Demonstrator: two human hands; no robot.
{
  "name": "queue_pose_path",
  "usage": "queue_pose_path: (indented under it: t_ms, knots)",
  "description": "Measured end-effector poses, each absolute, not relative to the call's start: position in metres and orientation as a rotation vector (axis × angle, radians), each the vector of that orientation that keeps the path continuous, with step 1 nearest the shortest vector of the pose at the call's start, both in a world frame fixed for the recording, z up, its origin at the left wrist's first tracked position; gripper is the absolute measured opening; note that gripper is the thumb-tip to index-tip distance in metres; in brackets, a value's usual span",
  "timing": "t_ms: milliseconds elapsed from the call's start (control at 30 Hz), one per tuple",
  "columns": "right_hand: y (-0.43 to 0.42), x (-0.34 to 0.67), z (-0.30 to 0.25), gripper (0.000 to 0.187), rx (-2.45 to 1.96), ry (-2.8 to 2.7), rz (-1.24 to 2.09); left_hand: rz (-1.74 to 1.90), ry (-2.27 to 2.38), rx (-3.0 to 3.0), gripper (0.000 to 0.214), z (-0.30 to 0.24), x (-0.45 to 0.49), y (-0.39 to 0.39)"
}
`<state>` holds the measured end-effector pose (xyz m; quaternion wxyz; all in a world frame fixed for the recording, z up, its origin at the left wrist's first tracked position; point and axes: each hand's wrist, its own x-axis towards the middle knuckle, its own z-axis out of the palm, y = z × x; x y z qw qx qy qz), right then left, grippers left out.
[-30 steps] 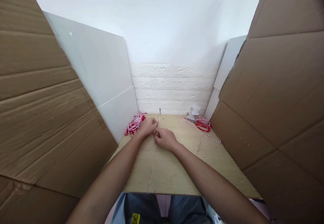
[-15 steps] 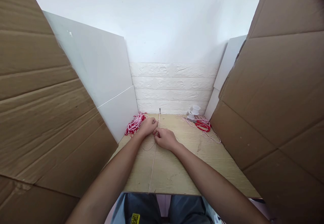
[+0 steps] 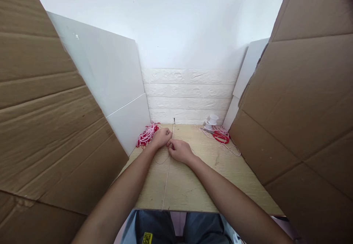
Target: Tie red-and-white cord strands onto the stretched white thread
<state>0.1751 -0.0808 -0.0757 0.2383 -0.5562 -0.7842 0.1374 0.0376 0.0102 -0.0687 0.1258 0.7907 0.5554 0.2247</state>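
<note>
A pale cord (image 3: 166,183) runs taut down the middle of the table, from a small dark hook (image 3: 174,120) at the wall to the front edge. My left hand (image 3: 161,137) is closed in a pinch on the cord from the left side. Just below and to the right, my right hand (image 3: 179,150) also pinches the cord, its fingertips close to the left hand's. A thin loose thread (image 3: 162,163) loops out below my left hand, and more of it curves out to the right. The exact spot where the fingers grip is hidden.
Red and pink-white cords (image 3: 147,135) lie heaped at the back left. Red-handled scissors (image 3: 220,137), white spools (image 3: 213,119) and loose pink cord are at the back right. Cardboard walls (image 3: 55,126) flank the wooden table (image 3: 190,192) on both sides.
</note>
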Motion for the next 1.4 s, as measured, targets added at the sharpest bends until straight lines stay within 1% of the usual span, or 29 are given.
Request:
queue_pose_path:
  t_ms: [967, 1233, 1400]
  knots:
    - [-0.081, 0.175, -0.073, 0.020, -1.540, -2.125, 0.414, 0.656, 1.615, 2.321, 0.024, -0.069, 0.037, 0.011]
    - [-0.077, 0.175, -0.076, 0.014, -1.547, -2.009, 0.507, 0.661, 1.614, 2.309, 0.026, -0.071, 0.037, 0.012]
    - [-0.071, 0.177, -0.079, 0.013, -1.526, -1.867, 0.602, 0.621, 1.633, 2.320, 0.034, -0.069, 0.038, 0.011]
